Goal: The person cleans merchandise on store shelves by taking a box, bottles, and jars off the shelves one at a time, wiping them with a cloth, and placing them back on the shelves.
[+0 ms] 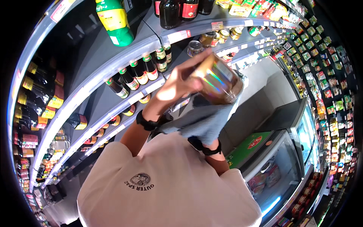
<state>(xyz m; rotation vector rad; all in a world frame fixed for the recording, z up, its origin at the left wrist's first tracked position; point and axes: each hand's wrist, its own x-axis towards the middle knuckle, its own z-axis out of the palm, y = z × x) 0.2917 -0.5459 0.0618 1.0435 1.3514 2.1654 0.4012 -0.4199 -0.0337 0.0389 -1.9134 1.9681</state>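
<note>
My left hand point(181, 79) grips a clear jar with brown contents point(219, 81), raised in front of my chest and tilted. Rainbow glare and motion blur cover its side. A grey-blue cloth point(207, 119) lies against the jar's lower end and hangs over my right hand. The cloth hides the fingers of that hand; only the right wrist point(215, 144) with its black band shows below. Another black band point(146, 120) circles my left wrist. Behind the jar, a shelf holds small jars point(224, 35) with gold lids and a clear-lidded jar point(195, 48).
Curved-looking store shelves point(96, 68) run along the left and top. They carry dark sauce bottles point(149, 66) and a green-and-yellow bottle point(114, 24). At right stand a glass-topped freezer point(272, 167) and a wall of hanging packets point(326, 82). Tiled floor point(272, 73) shows between.
</note>
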